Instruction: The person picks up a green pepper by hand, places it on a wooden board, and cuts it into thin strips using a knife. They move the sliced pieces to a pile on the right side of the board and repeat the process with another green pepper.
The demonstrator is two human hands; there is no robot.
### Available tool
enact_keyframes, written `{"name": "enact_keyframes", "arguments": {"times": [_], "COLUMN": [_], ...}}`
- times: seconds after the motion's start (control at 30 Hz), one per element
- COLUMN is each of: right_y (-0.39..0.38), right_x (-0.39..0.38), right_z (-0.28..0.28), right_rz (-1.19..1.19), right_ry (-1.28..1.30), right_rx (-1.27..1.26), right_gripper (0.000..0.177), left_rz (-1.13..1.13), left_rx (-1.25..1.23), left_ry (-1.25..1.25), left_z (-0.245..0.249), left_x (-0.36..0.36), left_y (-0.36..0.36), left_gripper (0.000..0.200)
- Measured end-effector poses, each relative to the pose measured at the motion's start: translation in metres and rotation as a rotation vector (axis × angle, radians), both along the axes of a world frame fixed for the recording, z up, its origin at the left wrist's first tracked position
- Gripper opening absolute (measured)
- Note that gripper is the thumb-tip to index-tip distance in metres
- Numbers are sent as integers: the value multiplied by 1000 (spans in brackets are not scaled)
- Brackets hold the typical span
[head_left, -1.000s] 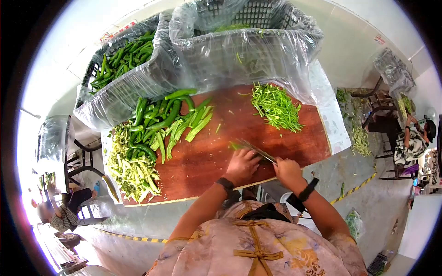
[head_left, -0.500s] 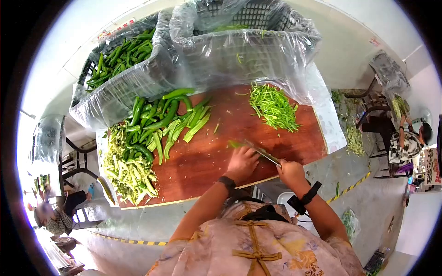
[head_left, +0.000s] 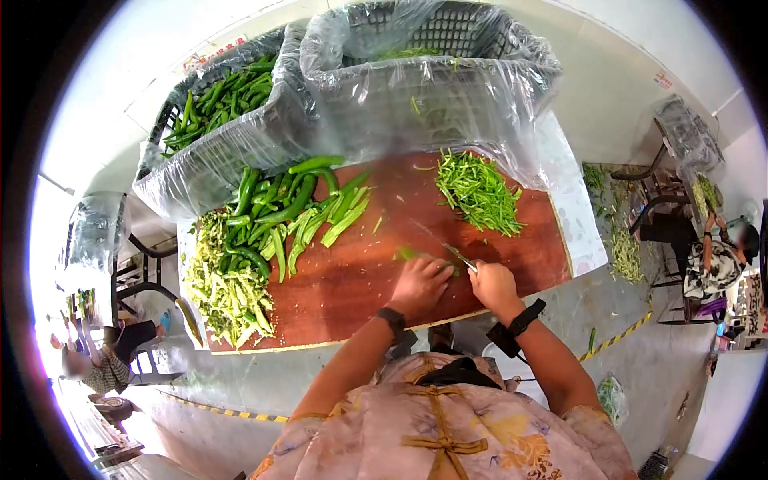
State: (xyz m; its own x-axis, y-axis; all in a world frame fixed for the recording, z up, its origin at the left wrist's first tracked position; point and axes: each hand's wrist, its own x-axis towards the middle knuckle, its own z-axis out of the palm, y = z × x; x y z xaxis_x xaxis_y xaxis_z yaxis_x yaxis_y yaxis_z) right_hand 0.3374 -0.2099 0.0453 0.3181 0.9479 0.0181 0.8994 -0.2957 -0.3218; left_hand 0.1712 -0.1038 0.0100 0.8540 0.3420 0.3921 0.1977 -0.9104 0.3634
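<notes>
My left hand (head_left: 423,285) is closed, its curled fingers holding a piece of green pepper (head_left: 408,253) down on the reddish-brown board (head_left: 352,296). Its fingers partly cover the pepper. My right hand (head_left: 494,286) grips a knife (head_left: 462,258) by the handle. The blurred blade slants up and to the left, just right of my left fingertips. A pile of thin green pepper strips (head_left: 478,194) lies beyond the knife. Split peppers (head_left: 336,212) and whole green peppers (head_left: 276,196) are heaped at the left, beside pale seedy pepper cores (head_left: 232,308).
Two plastic-lined crates stand behind the board: the left crate (head_left: 232,152) holds whole green peppers, the right crate (head_left: 432,96) some green strips. One seated person (head_left: 708,256) works at far right, another (head_left: 112,364) at far left. Yellow-black tape (head_left: 624,334) marks the floor.
My right hand has shifted slightly up and left, and the knife blade now points farther away from me. My left hand stays on the pepper. The view has tilted slightly.
</notes>
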Motion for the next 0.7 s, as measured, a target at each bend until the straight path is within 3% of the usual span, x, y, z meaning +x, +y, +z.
{"name": "enact_keyframes", "arguments": {"times": [0.3,0.4,0.7], "right_y": [-42,-45,-7], "right_x": [1,-2,-5], "right_z": [18,27,-6], "right_rz": [57,37,102], "right_ry": [-24,0,2], "right_rx": [-117,-115,-61], "right_gripper": [20,19,22], "left_rz": [-15,20,-10], "left_rx": [-86,31,-24], "left_ry": [105,58,1], "left_z": [3,0,0], "left_x": [0,3,2], "left_y": [-3,-4,-3], "left_gripper": [29,26,27]}}
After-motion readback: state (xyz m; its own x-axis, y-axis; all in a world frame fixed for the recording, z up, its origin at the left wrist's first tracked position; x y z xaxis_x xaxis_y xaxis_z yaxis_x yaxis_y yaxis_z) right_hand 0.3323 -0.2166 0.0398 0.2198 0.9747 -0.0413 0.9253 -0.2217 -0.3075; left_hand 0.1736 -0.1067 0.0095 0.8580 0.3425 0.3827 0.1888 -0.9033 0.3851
